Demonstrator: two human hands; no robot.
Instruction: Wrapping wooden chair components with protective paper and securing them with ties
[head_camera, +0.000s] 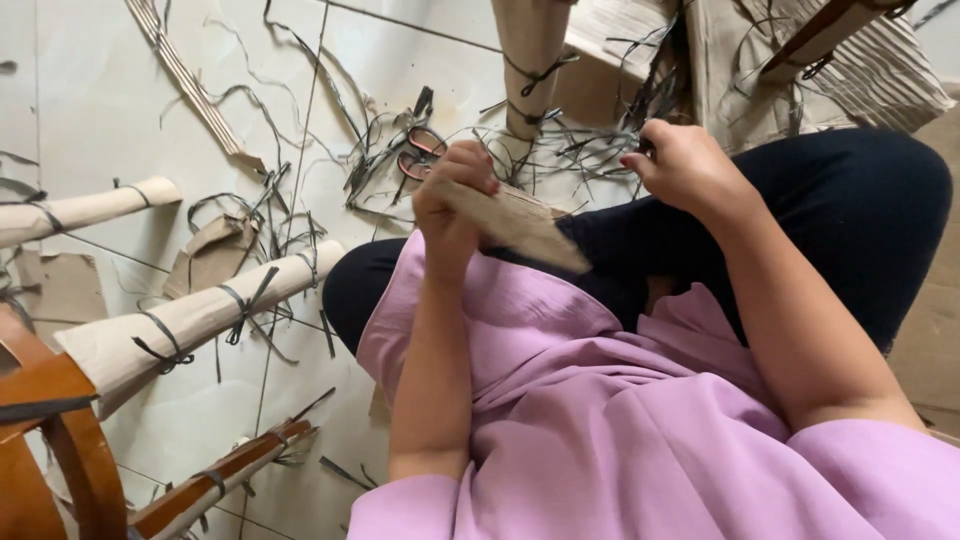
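I sit cross-legged on a tiled floor in a lilac top and dark trousers. My left hand (452, 196) is closed around a strip of brown corrugated cardboard (530, 232) that slants across my knee. My right hand (682, 165) reaches past my knee into a tangle of thin dark straps (590, 150), its fingers curled among them; whether it holds one I cannot tell. Orange-handled scissors (420, 152) lie on the floor just beyond my left hand.
Wooden chair legs wrapped in cardboard and tied with dark straps lie around: one (200, 315) at left, another (85, 208) far left, one (530, 60) ahead. Bare wooden chair parts (60, 440) sit bottom left. Cardboard sheets (860, 70) lie top right; scraps litter the tiles.
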